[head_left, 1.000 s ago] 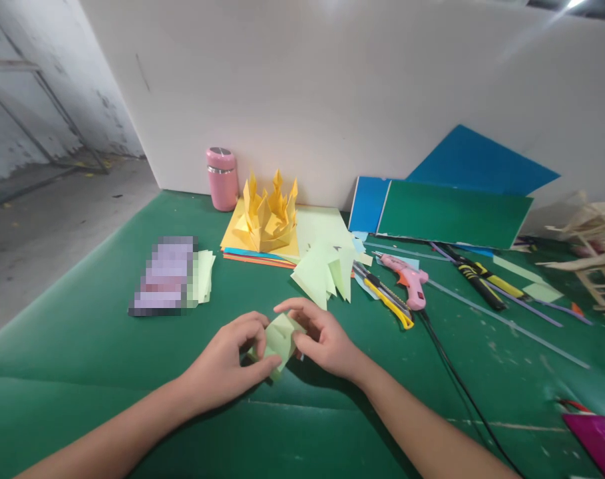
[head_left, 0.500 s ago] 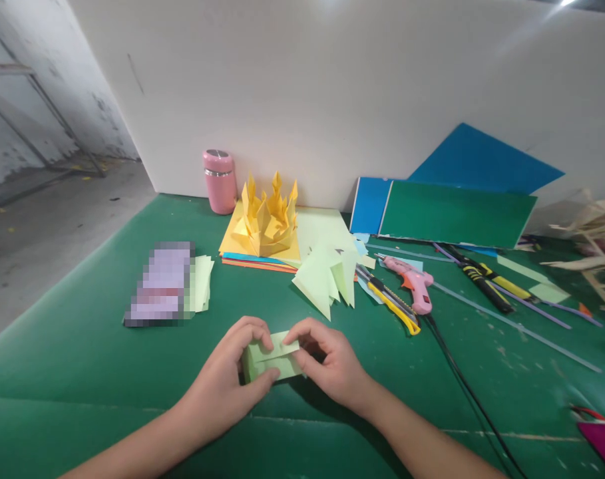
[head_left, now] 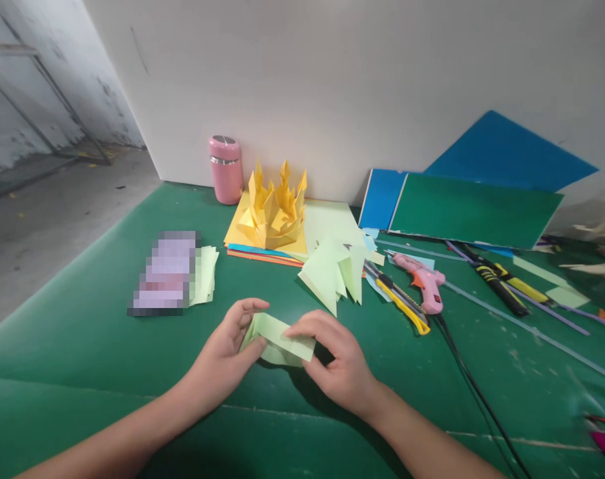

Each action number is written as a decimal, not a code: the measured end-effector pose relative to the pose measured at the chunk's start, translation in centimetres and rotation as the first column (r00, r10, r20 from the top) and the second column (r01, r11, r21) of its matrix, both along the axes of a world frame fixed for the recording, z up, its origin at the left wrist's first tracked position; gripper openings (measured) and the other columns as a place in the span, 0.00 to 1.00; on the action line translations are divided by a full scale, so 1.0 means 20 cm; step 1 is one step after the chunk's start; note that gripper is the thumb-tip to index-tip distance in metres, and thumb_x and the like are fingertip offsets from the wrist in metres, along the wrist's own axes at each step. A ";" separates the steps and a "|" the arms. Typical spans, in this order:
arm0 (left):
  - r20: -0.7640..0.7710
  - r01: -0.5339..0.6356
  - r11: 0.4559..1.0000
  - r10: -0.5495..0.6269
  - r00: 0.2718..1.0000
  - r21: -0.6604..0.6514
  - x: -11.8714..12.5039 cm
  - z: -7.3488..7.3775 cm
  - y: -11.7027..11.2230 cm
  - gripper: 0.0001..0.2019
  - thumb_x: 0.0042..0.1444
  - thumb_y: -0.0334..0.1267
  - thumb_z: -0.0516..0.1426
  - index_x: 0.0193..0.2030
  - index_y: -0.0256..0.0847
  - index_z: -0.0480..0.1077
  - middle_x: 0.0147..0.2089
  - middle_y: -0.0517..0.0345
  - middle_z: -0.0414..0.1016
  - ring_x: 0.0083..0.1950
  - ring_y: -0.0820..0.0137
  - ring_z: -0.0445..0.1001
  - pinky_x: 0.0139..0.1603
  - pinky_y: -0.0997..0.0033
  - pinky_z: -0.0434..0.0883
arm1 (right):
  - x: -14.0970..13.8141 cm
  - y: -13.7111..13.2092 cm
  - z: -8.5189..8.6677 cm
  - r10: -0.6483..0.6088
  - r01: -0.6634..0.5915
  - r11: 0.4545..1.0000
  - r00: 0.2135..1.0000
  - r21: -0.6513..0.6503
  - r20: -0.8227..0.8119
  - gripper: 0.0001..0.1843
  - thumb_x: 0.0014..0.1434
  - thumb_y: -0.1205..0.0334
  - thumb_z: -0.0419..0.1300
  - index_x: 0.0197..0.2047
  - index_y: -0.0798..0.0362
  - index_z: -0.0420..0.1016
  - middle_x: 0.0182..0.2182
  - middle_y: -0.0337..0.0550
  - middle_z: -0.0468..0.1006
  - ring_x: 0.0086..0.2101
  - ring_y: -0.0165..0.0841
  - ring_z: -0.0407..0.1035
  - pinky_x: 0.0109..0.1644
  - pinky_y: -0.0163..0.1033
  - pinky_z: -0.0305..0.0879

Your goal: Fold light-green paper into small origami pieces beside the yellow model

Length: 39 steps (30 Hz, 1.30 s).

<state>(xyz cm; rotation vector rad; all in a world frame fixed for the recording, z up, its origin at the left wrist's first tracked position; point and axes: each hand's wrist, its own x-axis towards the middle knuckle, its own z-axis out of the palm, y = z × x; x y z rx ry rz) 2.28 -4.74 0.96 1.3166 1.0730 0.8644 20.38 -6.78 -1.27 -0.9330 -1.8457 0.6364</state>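
Observation:
A folded light green paper piece sits between both hands just above the green table mat. My left hand grips its left end with thumb and curled fingers. My right hand pinches its right edge with the fingertips. Behind it lie several loose light green folded triangles. A yellow folded paper crown stands on a stack of coloured sheets.
A pink tumbler stands by the white wall. A yellow-black utility knife, a pink glue gun with black cord, and black-yellow tools lie right. Blue and green boards lean behind. Small green papers lie left.
Both hands have turned and refolded the green piece; it now lies flatter and longer between them. The view has shifted slightly right and upward.

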 end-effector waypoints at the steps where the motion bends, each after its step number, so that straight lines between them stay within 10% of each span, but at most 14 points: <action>1: -0.001 0.000 1.000 0.000 1.000 0.000 0.00 0.01 0.00 0.15 0.47 0.35 0.56 0.44 0.43 0.63 0.36 0.60 0.67 0.37 0.70 0.70 0.36 0.72 0.70 | 0.00 0.00 0.00 -0.006 0.006 1.000 1.000 0.009 0.003 0.19 0.51 0.77 0.51 0.42 0.48 0.71 0.35 0.42 0.75 0.36 0.34 0.69 0.39 0.39 0.67; 14: -0.232 0.004 1.000 -0.002 0.973 0.008 0.01 -0.03 -0.01 0.16 0.49 0.41 0.55 0.45 0.42 0.65 0.24 0.68 0.61 0.23 0.74 0.59 0.24 0.75 0.60 | -0.02 -0.01 0.01 -0.005 0.005 1.000 1.000 -0.030 0.001 0.12 0.57 0.72 0.53 0.38 0.48 0.74 0.36 0.44 0.76 0.39 0.35 0.71 0.43 0.41 0.68; 39: -0.114 -0.033 0.998 0.040 0.993 0.056 0.03 -0.05 -0.03 0.10 0.48 0.38 0.55 0.39 0.42 0.67 0.39 0.58 0.74 0.42 0.68 0.74 0.40 0.70 0.73 | -0.06 -0.02 0.01 -0.169 0.146 0.959 0.983 -0.245 -0.076 0.06 0.51 0.71 0.56 0.29 0.50 0.72 0.27 0.39 0.76 0.29 0.32 0.70 0.32 0.35 0.66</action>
